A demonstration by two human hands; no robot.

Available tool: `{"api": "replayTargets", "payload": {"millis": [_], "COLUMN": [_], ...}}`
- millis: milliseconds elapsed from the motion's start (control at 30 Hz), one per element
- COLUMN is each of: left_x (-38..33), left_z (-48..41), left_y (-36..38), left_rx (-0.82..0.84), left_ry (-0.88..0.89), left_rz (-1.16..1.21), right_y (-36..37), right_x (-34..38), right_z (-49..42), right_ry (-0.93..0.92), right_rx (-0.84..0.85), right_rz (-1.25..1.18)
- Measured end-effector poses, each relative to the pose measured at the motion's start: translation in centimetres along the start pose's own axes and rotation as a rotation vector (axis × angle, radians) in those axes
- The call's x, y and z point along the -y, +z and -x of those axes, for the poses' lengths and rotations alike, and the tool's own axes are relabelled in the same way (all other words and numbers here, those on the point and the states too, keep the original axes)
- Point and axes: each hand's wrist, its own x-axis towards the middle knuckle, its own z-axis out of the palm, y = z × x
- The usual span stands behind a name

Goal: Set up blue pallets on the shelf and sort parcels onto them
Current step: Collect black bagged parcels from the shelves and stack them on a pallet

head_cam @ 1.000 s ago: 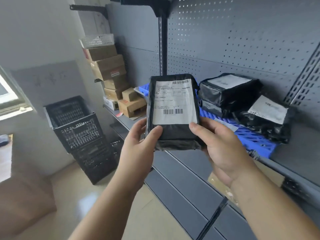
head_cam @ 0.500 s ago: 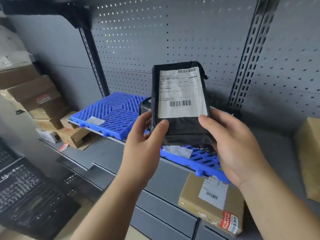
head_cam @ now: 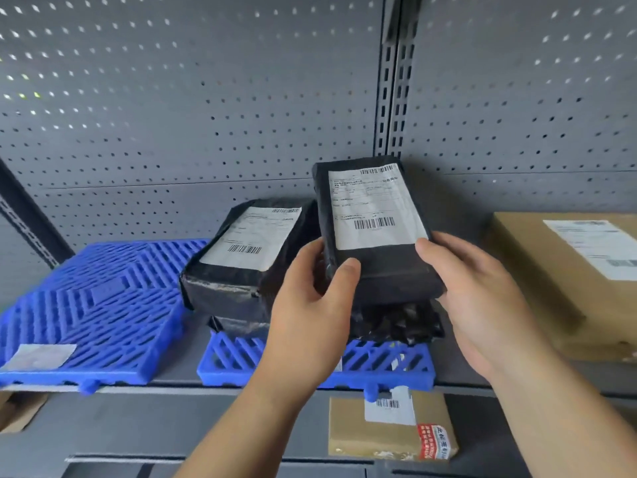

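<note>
Both hands hold a black plastic-wrapped parcel (head_cam: pixel 375 236) with a white label, tilted up above the right blue pallet (head_cam: pixel 386 365). My left hand (head_cam: pixel 310 305) grips its lower left edge, thumb on the front. My right hand (head_cam: pixel 482 298) grips its lower right edge. A second black parcel (head_cam: pixel 241 260) with a label lies on that pallet to the left, on top of another black parcel. More crumpled black wrapping (head_cam: pixel 396 322) lies under the held parcel. The left blue pallet (head_cam: pixel 93 312) carries only a small grey label.
A large brown cardboard box (head_cam: pixel 565 281) with a label stands on the shelf (head_cam: pixel 220 389) to the right of the pallets. A smaller taped brown parcel (head_cam: pixel 389 426) lies on the shelf below. A grey pegboard wall (head_cam: pixel 206 115) backs the shelf.
The view swung right and closer to the shelf. The held parcel moved over the right pallet, beside the stacked black parcels. Both hands keep the same grip.
</note>
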Motion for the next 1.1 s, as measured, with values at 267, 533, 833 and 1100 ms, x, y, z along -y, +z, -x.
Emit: {"api": "replayTargets", "payload": {"millis": [267,533,833,1100], "left_x": [1.0,1.6,1.6,0.7], "left_z": [-0.7,-0.5,0.5,3.0], "left_y": [0.9,1.1,2.0,3.3], "left_rx": [0.042,0.029,-0.106,-0.224], "left_ry": [-0.075,-0.084,-0.1,0.047], "left_rz": [-0.126,-0.246,-0.282,-0.433], "right_y": [-0.6,-0.8,-3.0,-4.7], "right_x": [-1.0,-2.6,-2.1,-2.4], "right_z": [-0.4,-0.4,0.2,1.8], "right_ry": [0.078,0.201,0.103,0.037], "right_rx": [-0.093,0.021,-0.02,0.026], "right_rz": [0.143,0.243,0.247,0.331]}}
